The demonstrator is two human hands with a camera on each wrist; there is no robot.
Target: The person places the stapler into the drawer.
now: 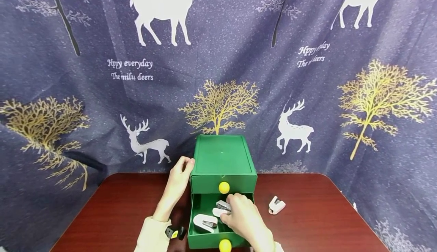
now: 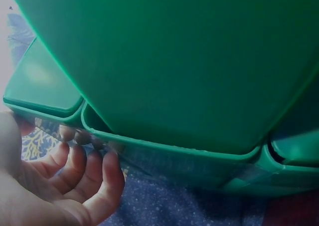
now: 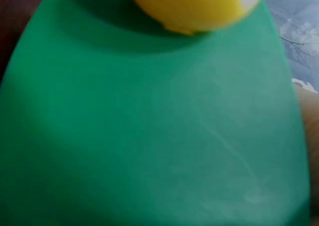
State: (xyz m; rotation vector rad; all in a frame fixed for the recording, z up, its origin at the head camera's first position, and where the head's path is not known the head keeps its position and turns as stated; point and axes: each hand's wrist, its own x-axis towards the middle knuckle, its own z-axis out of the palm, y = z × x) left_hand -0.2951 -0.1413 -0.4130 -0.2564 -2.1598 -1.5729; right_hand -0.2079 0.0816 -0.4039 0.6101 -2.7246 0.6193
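Note:
A green two-drawer cabinet (image 1: 222,153) stands on the table with its lower drawer (image 1: 206,240) pulled out. My left hand (image 1: 179,178) is at the cabinet's left side, its bent fingertips against the wall; the left wrist view shows these fingers (image 2: 113,178) close up. Over the open drawer, my right hand (image 1: 246,216) reaches in and pinches a white and grey stapler (image 1: 221,211) by its right end. Another white stapler (image 1: 205,221) lies left of it in the drawer. In the right wrist view, a drawer front (image 3: 149,126) with a yellow knob (image 3: 199,4) fills the picture.
A third white stapler (image 1: 275,205) lies on the reddish-brown table (image 1: 307,214) right of the cabinet. The shut upper drawer has a yellow knob (image 1: 224,187). Behind the table hangs a dark blue cloth (image 1: 232,62) printed with deer and trees.

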